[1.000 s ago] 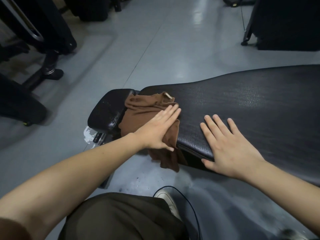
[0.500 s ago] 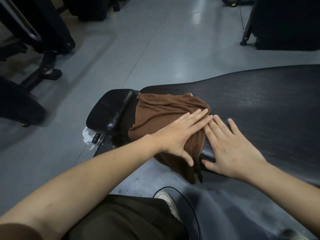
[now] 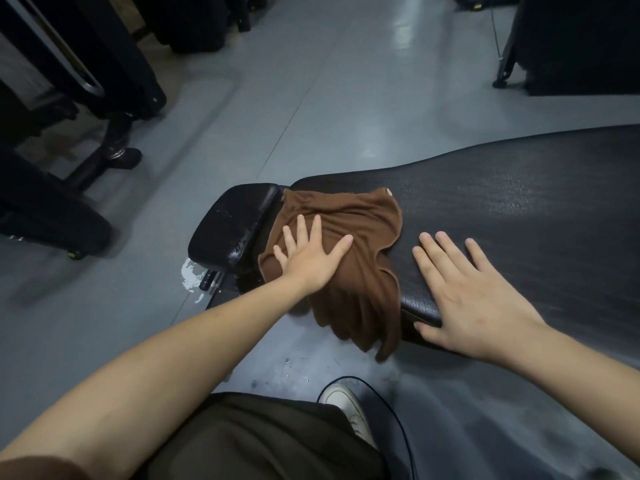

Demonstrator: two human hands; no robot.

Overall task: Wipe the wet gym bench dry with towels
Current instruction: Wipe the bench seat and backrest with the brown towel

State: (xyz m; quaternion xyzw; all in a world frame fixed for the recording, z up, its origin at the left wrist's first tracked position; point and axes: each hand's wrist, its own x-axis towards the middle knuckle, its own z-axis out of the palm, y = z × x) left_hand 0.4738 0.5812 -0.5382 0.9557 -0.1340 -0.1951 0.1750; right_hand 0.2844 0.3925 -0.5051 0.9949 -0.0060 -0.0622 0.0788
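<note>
A black padded gym bench [image 3: 519, 209] stretches from the middle to the right edge. Its small separate seat pad [image 3: 232, 223] at the left end shows water drops. A brown towel [image 3: 349, 244] lies spread over the bench's narrow left end and hangs over the near edge. My left hand [image 3: 308, 258] presses flat on the towel's left part, fingers spread. My right hand [image 3: 474, 296] rests flat on the bare bench pad just right of the towel, fingers apart, thumb over the near edge, holding nothing.
Water drops and a white patch [image 3: 190, 275] lie on the grey floor under the bench end. Black gym machine frames [image 3: 86, 81] stand at the left, another dark machine [image 3: 571, 43] at the top right. My white shoe [image 3: 346, 407] and a black cable [image 3: 398, 427] are below.
My left hand has slid the towel back to the left, toward the seat pad, after sweeping it right. My right hand has stayed flat on the bench.
</note>
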